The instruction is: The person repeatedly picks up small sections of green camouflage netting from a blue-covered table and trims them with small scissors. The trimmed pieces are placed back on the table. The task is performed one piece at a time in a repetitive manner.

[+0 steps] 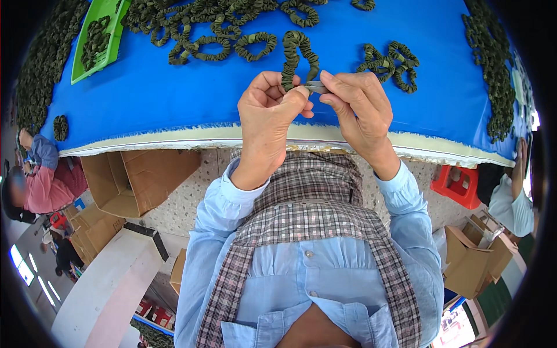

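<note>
Left hand [268, 119] pinching a dark-green scrunchie [289, 62], right hand [365, 109] grasping a small grey tool [317, 87] — both over blue cloth [180, 98]

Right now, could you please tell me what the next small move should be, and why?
The left hand might ease its thumb back slightly, since the grey tool in the right hand ends very near that thumb, beside the held scrunchie.

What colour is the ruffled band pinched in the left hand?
Dark olive green. The ruffled band shows best in the head view.
</note>
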Demonstrator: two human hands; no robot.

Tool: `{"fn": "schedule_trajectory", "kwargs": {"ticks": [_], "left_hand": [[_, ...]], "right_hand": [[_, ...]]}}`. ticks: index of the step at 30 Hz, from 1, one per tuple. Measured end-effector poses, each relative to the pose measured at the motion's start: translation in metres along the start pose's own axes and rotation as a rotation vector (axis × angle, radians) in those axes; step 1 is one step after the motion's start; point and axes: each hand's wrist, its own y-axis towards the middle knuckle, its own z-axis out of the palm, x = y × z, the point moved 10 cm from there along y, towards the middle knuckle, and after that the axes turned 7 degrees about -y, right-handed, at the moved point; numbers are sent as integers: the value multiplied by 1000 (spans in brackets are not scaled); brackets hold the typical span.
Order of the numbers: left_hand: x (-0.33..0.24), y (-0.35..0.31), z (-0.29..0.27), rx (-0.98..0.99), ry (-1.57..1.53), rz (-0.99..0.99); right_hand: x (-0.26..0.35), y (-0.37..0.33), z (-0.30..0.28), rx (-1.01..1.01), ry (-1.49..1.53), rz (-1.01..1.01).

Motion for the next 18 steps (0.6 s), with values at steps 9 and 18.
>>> {"fn": "schedule_trajectory", "kwargs": {"ticks": [9, 18], "left_hand": [[-1, 0, -2, -3, 21, 8], [-1, 1, -6, -30, 36, 13]], "right_hand": [[5, -3, 3, -8, -89, -41], [-17, -2, -5, -38, 187, 181]]}}
